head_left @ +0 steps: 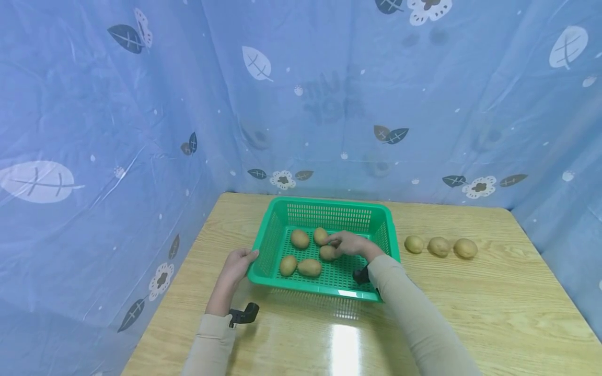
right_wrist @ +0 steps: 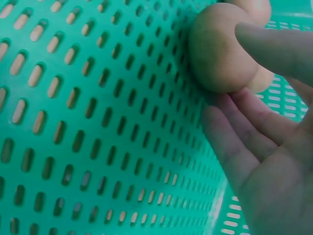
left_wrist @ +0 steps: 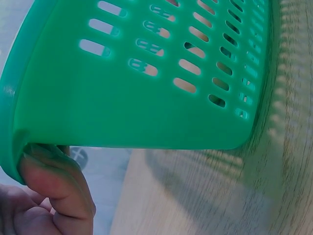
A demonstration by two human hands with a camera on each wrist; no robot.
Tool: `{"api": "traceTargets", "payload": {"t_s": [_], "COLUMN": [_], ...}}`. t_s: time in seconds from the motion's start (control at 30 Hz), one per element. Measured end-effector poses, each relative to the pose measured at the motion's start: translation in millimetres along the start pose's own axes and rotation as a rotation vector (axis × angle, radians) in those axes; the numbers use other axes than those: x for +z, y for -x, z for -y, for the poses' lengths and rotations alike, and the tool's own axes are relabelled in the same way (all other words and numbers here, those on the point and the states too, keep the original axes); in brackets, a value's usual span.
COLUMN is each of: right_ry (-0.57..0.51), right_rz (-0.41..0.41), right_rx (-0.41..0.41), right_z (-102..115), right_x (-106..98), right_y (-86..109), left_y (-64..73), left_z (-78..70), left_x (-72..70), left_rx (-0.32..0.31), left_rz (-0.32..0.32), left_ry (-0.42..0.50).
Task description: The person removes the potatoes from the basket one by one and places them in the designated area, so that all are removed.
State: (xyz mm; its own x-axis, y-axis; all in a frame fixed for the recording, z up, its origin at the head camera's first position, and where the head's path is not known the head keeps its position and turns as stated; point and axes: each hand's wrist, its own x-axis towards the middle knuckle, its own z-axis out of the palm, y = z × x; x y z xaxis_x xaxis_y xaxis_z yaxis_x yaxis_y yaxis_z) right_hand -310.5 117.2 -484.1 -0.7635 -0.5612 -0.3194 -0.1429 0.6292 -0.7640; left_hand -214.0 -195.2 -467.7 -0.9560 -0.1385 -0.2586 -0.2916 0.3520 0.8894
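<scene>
A green plastic basket (head_left: 324,290) with slotted walls stands on the table. My left hand (head_left: 237,265) grips its left rim, the fingers bent under the lip in the left wrist view. Inside the basket, my right hand (head_left: 349,244) holds a potato (right_wrist: 222,49) between thumb and fingers, low over the slotted floor. Right by those fingertips lies another potato (head_left: 321,236). Farther left in the basket are a potato (head_left: 299,238) toward the back and two nearer the front, one round (head_left: 288,265) and one longer (head_left: 310,268).
On the wooden table (head_left: 489,303), three potatoes (head_left: 439,246) lie in a row to the right of the basket. Blue patterned sheeting (head_left: 329,146) hangs behind the table and along its sides. Each wrist carries a black camera mount (head_left: 245,313).
</scene>
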Motion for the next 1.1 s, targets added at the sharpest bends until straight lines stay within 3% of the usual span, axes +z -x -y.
{"api": "traceTargets", "payload": {"t_s": [1.1], "right_ry": [0.042], "right_rz": [0.033], "right_rx": [-0.046], "right_z": [-2.8], "right_x": [4.0], "right_y": [-8.8], "left_y": [0.4], "left_z": [-1.8], "left_x": [0.9], "left_rx": [-0.008], "left_rz": [-0.007], "left_ry": [0.002]}}
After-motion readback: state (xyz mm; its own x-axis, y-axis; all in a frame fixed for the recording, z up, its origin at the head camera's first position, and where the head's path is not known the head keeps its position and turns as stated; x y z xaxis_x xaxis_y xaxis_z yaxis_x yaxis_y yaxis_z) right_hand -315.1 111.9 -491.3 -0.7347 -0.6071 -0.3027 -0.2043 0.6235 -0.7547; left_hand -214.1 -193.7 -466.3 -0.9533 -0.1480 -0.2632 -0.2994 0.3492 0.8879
